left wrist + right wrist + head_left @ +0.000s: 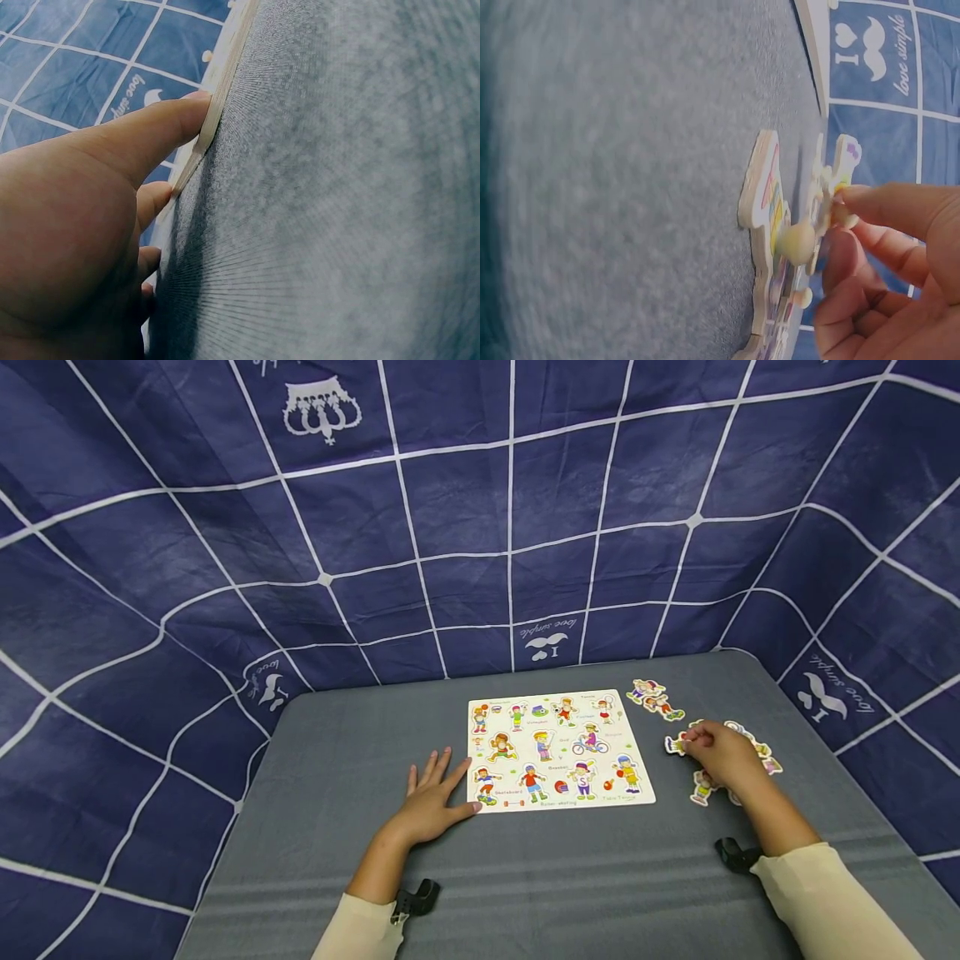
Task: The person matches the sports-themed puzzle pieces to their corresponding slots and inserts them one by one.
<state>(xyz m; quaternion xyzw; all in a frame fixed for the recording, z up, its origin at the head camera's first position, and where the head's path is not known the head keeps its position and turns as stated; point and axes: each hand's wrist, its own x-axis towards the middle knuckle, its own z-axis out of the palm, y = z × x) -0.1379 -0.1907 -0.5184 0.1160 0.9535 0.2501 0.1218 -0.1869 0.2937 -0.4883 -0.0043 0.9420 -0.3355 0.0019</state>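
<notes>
A white wooden puzzle board (525,753) printed with sports figures lies on the grey table. My left hand (426,806) rests at its left side with fingers spread; thumb and index fingertips touch the edge. In the left wrist view the thumb (161,127) meets the board's pale wooden edge (219,105). To the right of the board, my right hand (723,758) pinches a figure-shaped puzzle piece (847,155) between thumb and fingers, tilted over the other pieces. Below it in the right wrist view lies a loose puzzle piece (765,187) with a round wooden knob (796,244).
Two loose figure pieces (663,707) lie by the board's upper right corner. More pieces (763,750) lie around and partly under the right hand, one figure piece (702,788) nearer the front. A blue gridded cloth (465,527) surrounds the table (570,877) at the back and sides.
</notes>
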